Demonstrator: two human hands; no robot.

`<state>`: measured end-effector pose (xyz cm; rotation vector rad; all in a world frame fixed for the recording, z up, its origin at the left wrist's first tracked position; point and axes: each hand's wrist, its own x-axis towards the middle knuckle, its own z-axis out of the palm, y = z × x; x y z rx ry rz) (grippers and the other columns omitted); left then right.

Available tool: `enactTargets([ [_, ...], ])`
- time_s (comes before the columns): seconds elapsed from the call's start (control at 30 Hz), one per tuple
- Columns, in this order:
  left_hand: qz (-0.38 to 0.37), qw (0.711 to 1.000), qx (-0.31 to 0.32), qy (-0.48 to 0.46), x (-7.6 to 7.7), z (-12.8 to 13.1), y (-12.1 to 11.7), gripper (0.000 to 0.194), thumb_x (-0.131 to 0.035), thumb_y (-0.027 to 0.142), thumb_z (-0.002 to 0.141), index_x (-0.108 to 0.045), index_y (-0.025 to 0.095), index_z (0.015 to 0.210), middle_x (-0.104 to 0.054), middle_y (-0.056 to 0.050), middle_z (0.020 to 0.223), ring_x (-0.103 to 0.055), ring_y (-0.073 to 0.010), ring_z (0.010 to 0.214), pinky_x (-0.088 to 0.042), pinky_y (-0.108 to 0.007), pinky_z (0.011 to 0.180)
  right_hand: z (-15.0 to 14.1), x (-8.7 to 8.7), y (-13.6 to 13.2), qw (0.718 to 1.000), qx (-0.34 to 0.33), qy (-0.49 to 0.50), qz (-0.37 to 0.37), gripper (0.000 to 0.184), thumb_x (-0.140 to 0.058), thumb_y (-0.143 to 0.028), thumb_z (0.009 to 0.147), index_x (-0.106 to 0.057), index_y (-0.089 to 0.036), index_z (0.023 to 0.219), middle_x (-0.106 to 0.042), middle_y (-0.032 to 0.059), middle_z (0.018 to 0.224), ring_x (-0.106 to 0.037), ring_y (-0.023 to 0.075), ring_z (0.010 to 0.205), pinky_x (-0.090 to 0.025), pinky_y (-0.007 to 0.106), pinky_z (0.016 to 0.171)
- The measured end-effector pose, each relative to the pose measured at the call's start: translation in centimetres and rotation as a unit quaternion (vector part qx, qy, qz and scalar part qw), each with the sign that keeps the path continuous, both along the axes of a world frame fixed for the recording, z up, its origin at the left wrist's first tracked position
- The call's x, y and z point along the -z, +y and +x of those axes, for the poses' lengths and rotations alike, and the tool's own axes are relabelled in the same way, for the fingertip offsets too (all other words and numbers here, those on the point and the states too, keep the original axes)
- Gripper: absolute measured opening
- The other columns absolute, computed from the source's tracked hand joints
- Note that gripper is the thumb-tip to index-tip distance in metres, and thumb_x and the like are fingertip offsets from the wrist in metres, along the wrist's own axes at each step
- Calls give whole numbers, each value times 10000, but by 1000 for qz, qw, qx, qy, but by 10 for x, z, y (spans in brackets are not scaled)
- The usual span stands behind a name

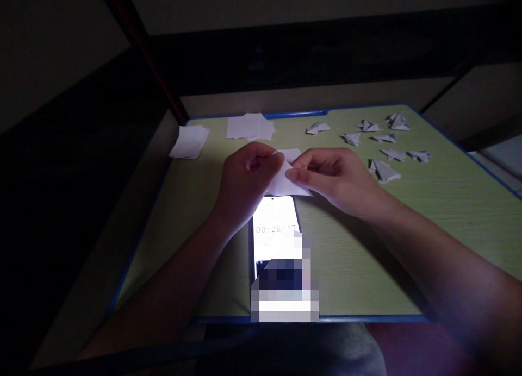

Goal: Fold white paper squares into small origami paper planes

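Between my two hands is a small white sheet of paper (281, 183), partly folded, with a slanting edge near the fingertips. My left hand (248, 175) pinches its upper left part between thumb and fingers. From the other side my right hand (336, 175) grips the right edge, thumb towards me. Fingers cover some of the folds. Just below the paper a lit phone (275, 218) lies on the table, showing a running-time display; its lower part is blurred out.
Several folded paper figures (385, 170) lie at the table's right rear. Loose white sheets (248, 127) rest at the back, with another paper stack (190, 142) at the left corner. The green table (338, 267) has a blue edge; a dark wall stands behind it.
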<state>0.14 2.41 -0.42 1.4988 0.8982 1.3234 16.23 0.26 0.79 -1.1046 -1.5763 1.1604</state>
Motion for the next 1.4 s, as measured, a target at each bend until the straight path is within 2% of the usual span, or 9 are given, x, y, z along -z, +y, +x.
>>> enactTargets([
  [0.37, 52, 998, -13, 29, 2, -3, 1, 93, -653, 181, 775, -613, 172, 691, -612, 28, 641, -575, -83, 589, -448, -177, 498, 2, 3, 1, 1000, -9, -5, 3, 260, -766, -384, 754, -648, -167, 675, -536, -26, 577, -415, 77, 497, -277, 269, 464],
  [0.63, 47, 998, -34, 36, 1, -6, 4, 96, -673, 219, 759, -623, 176, 689, -637, 21, 651, -579, -90, 606, -467, -190, 535, 1, 3, 0, 1000, 1, -7, -13, 300, -780, -411, 731, -631, -164, 649, -520, -37, 551, -398, 68, 486, -260, 253, 447],
  [1.0, 26, 999, -25, 11, 4, -6, 6, 84, -674, 219, 744, -624, 182, 687, -627, 23, 644, -571, -95, 598, -460, -204, 528, 3, 9, 3, 1000, -4, -12, -15, 338, -777, -430, 735, -624, -145, 638, -507, -45, 535, -379, 54, 464, -235, 238, 426],
  [1.4, 11, 999, -39, 25, 3, -8, 8, 96, -677, 239, 760, -629, 189, 693, -664, -5, 688, -596, -111, 634, -481, -224, 558, 6, 10, 6, 999, -8, -42, -15, 345, -757, -465, 746, -654, -144, 674, -561, -14, 592, -429, 77, 520, -282, 244, 466],
])
